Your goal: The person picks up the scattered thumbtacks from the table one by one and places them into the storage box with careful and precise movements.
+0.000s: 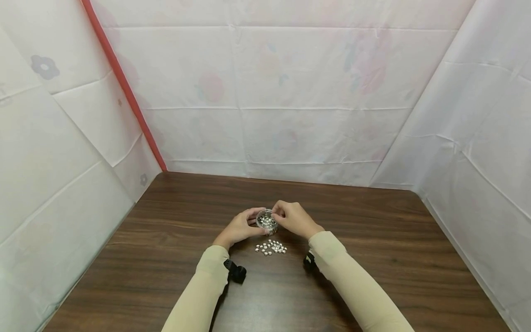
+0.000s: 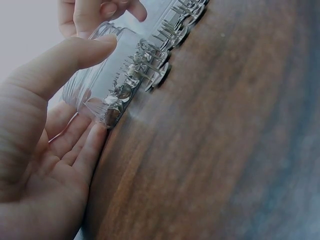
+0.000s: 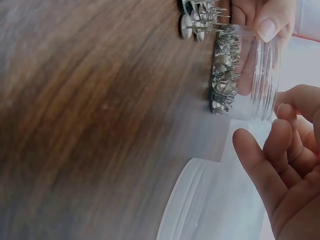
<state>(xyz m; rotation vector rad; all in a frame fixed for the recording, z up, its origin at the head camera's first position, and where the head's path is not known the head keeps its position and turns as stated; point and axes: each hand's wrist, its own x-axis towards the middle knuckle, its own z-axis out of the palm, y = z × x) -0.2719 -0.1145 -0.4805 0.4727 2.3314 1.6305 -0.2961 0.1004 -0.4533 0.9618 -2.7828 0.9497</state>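
A clear round jar (image 3: 265, 80) stands on the wooden table, its lower part filled with silvery thumbtacks (image 3: 225, 75). My left hand (image 1: 242, 225) grips the jar from the left; its thumb lies along the near side and its fingers curve round the far side. Over the mouth, at the right of the rim, my right hand (image 1: 295, 217) has thumb and forefinger close together. I cannot tell whether a tack is between those fingertips. In front of the jar, loose thumbtacks (image 1: 275, 246) lie scattered, several with their points up in the left wrist view.
Beneath my right hand, in the right wrist view, a translucent round lid (image 3: 187, 195) lies on the table (image 1: 373, 258). White cloth sheets (image 1: 290, 92) hang behind and at both sides. Black wrist cameras (image 1: 236, 271) sit under the sleeves.
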